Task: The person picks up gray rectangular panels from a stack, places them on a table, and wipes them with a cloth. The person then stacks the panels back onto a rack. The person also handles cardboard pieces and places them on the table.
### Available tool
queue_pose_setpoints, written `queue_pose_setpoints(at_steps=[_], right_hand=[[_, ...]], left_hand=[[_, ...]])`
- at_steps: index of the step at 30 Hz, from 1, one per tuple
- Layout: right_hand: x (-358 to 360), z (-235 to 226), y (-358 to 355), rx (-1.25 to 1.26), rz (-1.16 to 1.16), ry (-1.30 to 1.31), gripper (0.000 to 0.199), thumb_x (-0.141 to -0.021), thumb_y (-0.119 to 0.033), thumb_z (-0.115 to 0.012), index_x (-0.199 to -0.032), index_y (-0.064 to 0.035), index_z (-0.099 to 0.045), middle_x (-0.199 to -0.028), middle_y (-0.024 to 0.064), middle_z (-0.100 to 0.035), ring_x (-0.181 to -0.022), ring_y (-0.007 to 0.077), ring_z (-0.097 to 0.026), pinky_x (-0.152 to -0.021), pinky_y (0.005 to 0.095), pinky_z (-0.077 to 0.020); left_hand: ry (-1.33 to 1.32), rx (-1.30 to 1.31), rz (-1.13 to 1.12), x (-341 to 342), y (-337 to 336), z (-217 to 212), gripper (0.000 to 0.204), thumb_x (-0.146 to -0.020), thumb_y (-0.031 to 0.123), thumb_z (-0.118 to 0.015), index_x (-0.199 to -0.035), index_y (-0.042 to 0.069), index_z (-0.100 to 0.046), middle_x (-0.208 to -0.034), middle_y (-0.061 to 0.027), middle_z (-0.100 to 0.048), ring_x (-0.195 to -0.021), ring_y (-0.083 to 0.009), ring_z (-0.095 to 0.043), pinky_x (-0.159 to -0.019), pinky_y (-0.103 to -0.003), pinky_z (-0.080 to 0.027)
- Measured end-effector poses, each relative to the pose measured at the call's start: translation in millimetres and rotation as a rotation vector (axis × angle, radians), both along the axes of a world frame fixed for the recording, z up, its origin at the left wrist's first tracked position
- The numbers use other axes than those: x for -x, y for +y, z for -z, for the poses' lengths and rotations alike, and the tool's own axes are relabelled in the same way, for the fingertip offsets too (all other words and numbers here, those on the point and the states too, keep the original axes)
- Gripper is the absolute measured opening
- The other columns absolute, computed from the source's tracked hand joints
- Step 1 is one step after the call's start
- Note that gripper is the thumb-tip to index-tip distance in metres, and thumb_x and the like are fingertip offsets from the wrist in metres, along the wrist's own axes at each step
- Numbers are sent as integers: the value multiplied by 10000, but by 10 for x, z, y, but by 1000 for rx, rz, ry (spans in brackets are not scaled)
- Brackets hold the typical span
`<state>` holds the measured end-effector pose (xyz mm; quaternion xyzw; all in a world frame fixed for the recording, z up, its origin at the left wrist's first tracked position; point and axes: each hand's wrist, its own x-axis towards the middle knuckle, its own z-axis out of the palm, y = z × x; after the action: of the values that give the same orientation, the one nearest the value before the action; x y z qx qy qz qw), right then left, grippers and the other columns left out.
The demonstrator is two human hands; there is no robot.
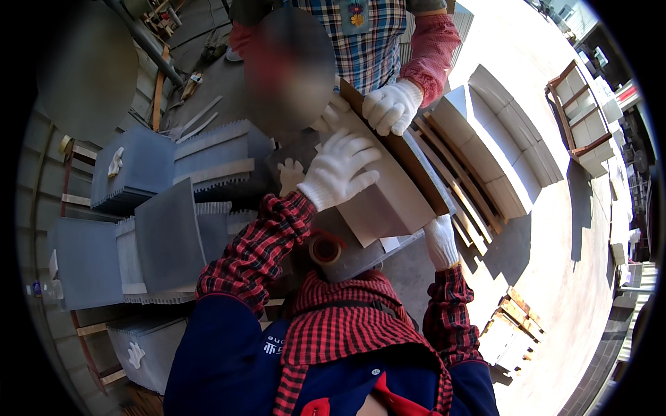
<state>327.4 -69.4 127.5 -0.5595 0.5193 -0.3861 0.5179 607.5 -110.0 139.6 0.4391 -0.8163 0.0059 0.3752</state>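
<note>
A long cardboard carton (388, 204), pale outside with a brown raised flap (399, 156), lies across the work surface in front of me. My left hand (342, 166), in a white knit glove, rests on the carton's pale side with fingers spread. At the carton's near right corner, my right hand (441, 241), gloved too, has its fingers bent against the end of the brown flap; the fingertips are partly hidden. Across from me, a co-worker's gloved hand (393, 107) is closed over the flap's far part. Their other hand (333, 114) is mostly covered by a blur.
A roll of tape (325, 249) lies near my waist. Stacks of grey panels (166, 229) stand at left, one with a loose glove (115, 161). Wooden slats (461, 180) and pale stacked boxes (496, 139) are at right. A wooden frame (581, 114) stands farther off.
</note>
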Motion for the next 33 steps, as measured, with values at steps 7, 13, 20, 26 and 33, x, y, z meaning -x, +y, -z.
queue_pose_setpoints(at_steps=[7,13,20,26,33], right_hand=[[233,-575,120,-139,-168,-237,621,-924,-245,-676,-1447,46,-512,-1383,120,-597,-1303,227,-523,-1134,372,-354],[-142,-114,69,270,47,112,398,-929,-76,-615,-1321,-14,-642,-1223,133,-702,-1088,240,-660,-922,332,-520],[-76,-403,133,650,-135,634,695,-828,-280,-753,-1431,-63,-486,-1443,198,-516,-1283,381,-551,-971,396,-539],[-60,-347,199,669,-64,665,622,-776,-194,-804,-1329,-95,-537,-1417,181,-513,-1210,381,-574,-962,432,-538],[-337,-297,259,763,92,719,491,-832,-232,-716,-1304,-197,-590,-1367,141,-529,-1162,398,-579,-909,464,-550]], left_hand=[[-282,-183,105,-21,25,-397,580,-809,508,-733,-1230,115,-658,-1295,-132,-566,-1199,-370,-512,-1043,-502,-408],[-368,-186,113,393,89,-357,444,-698,401,-819,-1083,200,-725,-1079,-88,-591,-1055,-312,-576,-863,-432,-504],[-142,-45,21,324,144,-33,382,-632,287,-902,-898,112,-689,-858,-47,-627,-816,-280,-637,-718,-408,-512],[-34,90,297,551,365,-543,537,-624,79,-879,-1105,134,-645,-1125,-60,-624,-1080,-314,-607,-977,-494,-482],[-424,-224,413,836,-228,-627,790,-556,373,-914,-1248,167,-592,-1019,-42,-665,-1000,-247,-620,-943,-442,-417]])
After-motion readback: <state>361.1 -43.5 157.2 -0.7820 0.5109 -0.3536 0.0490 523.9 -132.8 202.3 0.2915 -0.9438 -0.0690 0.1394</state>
